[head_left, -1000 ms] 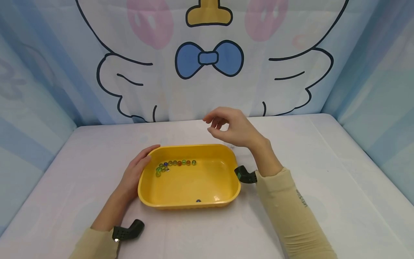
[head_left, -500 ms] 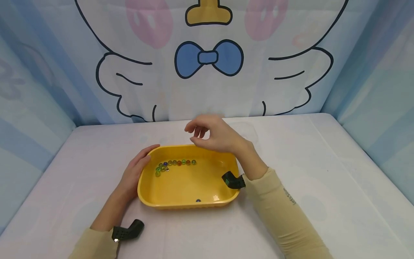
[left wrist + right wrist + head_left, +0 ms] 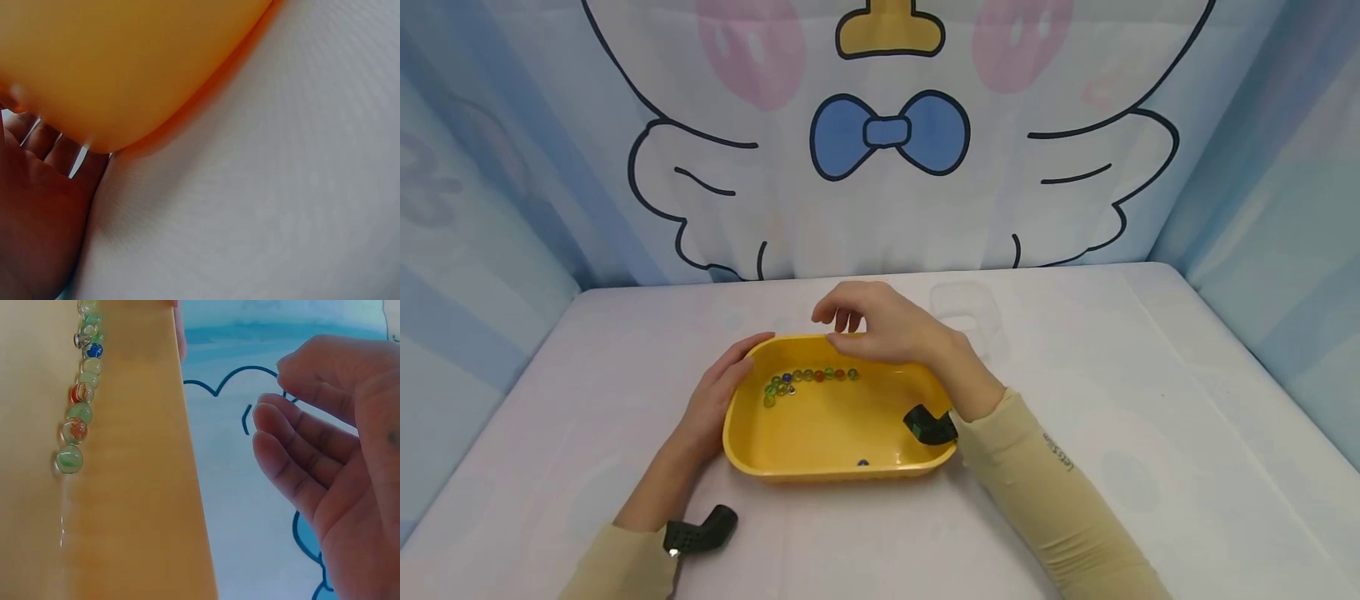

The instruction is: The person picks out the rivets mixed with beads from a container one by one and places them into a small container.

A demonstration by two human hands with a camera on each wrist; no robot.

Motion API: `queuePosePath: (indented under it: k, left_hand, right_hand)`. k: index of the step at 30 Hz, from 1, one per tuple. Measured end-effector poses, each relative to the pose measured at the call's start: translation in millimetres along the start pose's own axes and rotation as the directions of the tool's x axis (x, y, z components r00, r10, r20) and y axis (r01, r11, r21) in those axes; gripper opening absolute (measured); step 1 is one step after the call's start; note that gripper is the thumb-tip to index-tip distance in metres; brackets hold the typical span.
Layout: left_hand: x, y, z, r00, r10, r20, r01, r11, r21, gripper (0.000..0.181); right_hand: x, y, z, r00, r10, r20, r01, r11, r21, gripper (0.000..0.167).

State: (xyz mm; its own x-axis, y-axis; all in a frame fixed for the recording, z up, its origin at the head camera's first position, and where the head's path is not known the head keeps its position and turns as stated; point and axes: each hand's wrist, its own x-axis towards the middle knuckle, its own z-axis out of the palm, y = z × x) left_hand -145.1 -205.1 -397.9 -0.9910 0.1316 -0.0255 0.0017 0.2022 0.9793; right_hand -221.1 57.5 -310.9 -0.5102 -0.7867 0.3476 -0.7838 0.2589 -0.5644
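A yellow tray [image 3: 820, 437] stands on the table with several glass marbles [image 3: 819, 376] in it. They lie in a row along its far wall, bunched at the left end; green, red and blue swirls show in the right wrist view. A lone dark blue marble [image 3: 862, 462] lies by the near wall. My left hand [image 3: 709, 408] holds the tray's left end, thumb at the rim and fingers along the outside. Over the far rim hovers my right hand [image 3: 887, 325], fingers loosely bent; in the right wrist view nothing shows between its thumb and fingers.
A clear plastic container [image 3: 966, 304], faint against the white cloth, sits behind the tray, partly beyond my right hand. A printed curtain [image 3: 887, 217] hangs at the table's back edge. Black wrist cameras [image 3: 700, 530] jut from both sleeves.
My right hand has moved left and down from behind the tray to above its far rim, uncovering the clear container. The left hand, tray and marbles have stayed put.
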Motion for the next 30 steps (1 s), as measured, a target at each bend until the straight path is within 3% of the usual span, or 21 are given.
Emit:
queuePosePath:
  k: [6, 19, 30]
  left_hand:
    - [0.0, 1.2, 1.0, 1.000, 0.003, 0.007, -0.003, 1.000, 0.004, 0.049]
    - [-0.6, 1.0, 0.8, 1.000, -0.007, -0.002, 0.007, 1.000, 0.002, 0.049]
    - [-1.6, 2.3, 1.7, 1.000, 0.024, 0.010, -0.023, 1.000, -0.008, 0.049]
  right_hand:
    - [-0.2, 1, 2, 1.000, 0.008, 0.023, -0.008, 1.000, -0.003, 0.024]
    - [7.5, 2, 20, 0.979, 0.069, 0.192, -0.062, 0.997, -0.040, 0.027]
    - [13.3, 3, 36, 0.958, 0.026, 0.287, -0.014, 0.999, -0.044, 0.026]
